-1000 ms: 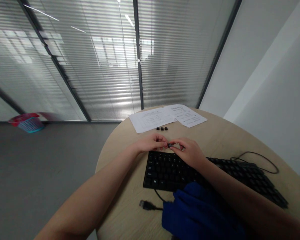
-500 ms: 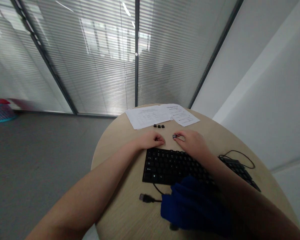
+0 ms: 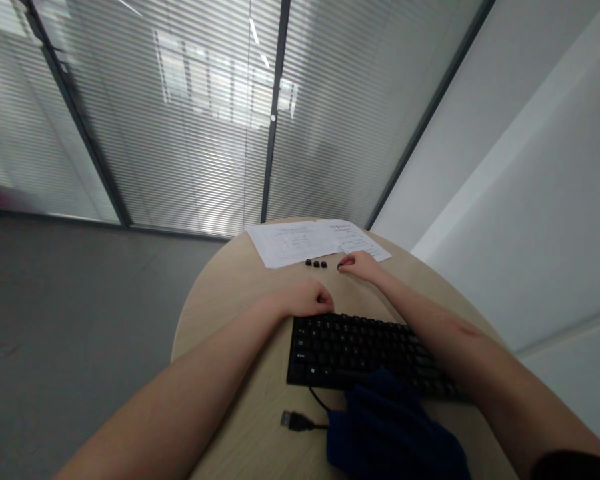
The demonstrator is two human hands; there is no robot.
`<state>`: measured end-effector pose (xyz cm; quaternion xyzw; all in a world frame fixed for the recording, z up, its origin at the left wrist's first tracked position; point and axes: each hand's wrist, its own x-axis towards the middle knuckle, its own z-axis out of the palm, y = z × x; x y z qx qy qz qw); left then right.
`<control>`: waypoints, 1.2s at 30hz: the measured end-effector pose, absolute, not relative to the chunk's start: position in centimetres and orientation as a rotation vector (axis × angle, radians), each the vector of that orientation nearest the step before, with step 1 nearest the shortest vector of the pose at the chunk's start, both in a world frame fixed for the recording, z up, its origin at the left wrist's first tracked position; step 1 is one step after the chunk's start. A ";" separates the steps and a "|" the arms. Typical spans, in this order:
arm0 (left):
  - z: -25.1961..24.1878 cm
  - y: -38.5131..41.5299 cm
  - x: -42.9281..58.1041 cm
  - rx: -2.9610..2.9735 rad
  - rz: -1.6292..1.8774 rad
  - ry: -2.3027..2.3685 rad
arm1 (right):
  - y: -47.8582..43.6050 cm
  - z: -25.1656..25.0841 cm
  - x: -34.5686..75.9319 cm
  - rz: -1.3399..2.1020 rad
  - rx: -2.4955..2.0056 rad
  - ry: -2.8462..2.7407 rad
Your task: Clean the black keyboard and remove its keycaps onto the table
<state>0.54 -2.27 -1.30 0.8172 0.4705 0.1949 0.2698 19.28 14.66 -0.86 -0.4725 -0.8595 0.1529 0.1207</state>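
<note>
A crumpled dark-blue cloth (image 3: 390, 427) is sitting nearest, a black USB plug (image 3: 296, 421) is lying beside it, and a black rectangular keyboard (image 3: 355, 350) is stretching out just beyond. The left hand (image 3: 310, 298) is resting by its far edge, fingers curled; can't tell if it's holding anything. What's changing: the right hand (image 3: 359, 265) is now reaching farther out, fingertips nearly together, pinching a small black keycap-like piece (image 3: 339, 267). So that piece is now hanging near, but apart from, three matching black pieces (image 3: 317, 264). White printed sheets (image 3: 290, 241) are lying behind.
</note>
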 end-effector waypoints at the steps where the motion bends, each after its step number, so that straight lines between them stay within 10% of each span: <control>1: -1.3 -2.3 0.5 2.199 0.536 1.268 | 15.0 -1.1 18.9 0.484 -1.368 -2.505; 36: -1.2 -2.0 0.2 2.194 0.559 1.291 | 16.2 -1.9 17.6 0.614 -1.248 -2.551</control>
